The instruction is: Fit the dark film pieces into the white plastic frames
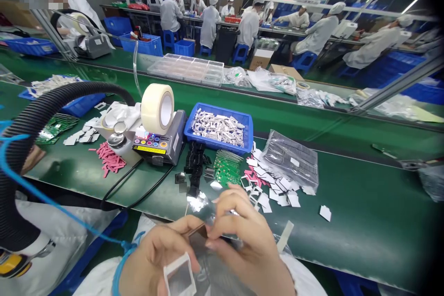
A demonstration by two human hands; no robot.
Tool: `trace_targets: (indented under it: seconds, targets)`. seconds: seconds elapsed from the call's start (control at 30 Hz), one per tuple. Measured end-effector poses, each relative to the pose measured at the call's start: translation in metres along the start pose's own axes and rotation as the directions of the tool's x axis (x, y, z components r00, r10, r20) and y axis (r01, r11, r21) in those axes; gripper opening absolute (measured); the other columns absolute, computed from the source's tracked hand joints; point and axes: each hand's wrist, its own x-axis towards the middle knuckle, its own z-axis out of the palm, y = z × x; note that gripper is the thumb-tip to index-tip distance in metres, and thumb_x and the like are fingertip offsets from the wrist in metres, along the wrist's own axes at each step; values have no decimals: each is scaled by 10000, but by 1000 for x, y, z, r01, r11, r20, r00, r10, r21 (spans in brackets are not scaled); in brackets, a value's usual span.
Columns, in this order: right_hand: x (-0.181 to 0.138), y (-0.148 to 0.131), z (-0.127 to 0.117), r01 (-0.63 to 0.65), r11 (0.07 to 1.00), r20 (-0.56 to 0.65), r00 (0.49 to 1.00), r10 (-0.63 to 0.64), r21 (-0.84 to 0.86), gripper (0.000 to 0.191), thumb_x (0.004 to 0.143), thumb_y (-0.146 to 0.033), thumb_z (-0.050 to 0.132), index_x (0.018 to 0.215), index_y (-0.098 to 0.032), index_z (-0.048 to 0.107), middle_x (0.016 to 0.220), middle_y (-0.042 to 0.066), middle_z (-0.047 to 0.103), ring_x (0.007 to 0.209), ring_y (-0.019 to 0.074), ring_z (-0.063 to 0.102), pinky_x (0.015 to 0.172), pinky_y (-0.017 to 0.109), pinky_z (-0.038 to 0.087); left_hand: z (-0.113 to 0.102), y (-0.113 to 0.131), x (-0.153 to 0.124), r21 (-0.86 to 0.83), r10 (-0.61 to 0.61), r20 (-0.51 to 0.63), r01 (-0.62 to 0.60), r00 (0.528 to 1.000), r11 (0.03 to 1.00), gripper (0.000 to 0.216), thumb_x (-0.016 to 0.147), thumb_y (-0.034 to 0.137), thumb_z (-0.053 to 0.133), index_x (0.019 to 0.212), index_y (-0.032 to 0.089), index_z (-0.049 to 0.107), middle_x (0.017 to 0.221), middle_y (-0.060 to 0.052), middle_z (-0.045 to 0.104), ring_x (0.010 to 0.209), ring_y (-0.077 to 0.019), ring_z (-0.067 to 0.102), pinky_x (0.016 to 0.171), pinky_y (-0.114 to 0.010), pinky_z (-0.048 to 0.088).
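My left hand [157, 254] is low in the middle of the view, fingers curled around a small white square frame [179, 276] and pinching a small dark part [198, 232] at the thumb. My right hand [248, 233] meets it from the right, its fingers pinched on the same dark part and a strip of shiny clear film [201, 206]. A blue cord [120, 263] circles my left wrist. Just beyond my hands lie green circuit boards [227, 166], black parts [194, 164] and several white square pieces [274, 185] on the green bench [364, 212].
A tape dispenser [159, 141] carrying a white tape roll [157, 107] stands at left centre beside a blue bin [218, 129] of white parts. Pink strips [110, 159] and a grey foil bag [293, 157] lie nearby. A black ribbed hose [31, 125] arches at left. Workers in white sit at benches behind.
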Motion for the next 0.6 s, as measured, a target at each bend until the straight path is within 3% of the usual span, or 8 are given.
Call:
trace_targets:
  seconds: [0.07,0.13,0.3,0.6]
  targets:
    - [2,-8,-3,27,968,-2,1000,-28,-251,137,820,-119,553,741,-230,570,708,-18,512,773,165,523,951,494,277,2,2,0,122,72,2,-72,997,990,384,549,529,724,797,238,757,991,-97,580,960,-254,510,898,-366,366]
    - [2,-12,-3,-7,947,-6,1000,5,-321,149,817,-104,542,740,-231,555,702,-22,521,786,171,519,978,504,229,4,1,0,182,127,13,-128,992,975,356,604,509,697,847,253,748,993,-97,560,951,-254,505,896,-381,369]
    - [-2,-6,-2,-60,956,13,998,66,-287,136,840,-146,542,737,-232,520,698,-26,527,761,168,516,987,499,220,7,-1,1,255,134,35,-138,990,957,297,685,428,658,924,266,726,1034,-116,530,1024,-305,494,919,-447,357]
    - [-5,2,-1,-101,961,24,994,111,-256,150,825,-112,551,736,-225,509,692,-36,516,717,149,499,941,455,255,5,-1,2,271,100,-20,-91,995,958,326,635,456,696,887,253,734,1035,-100,496,1060,-289,489,941,-419,361]
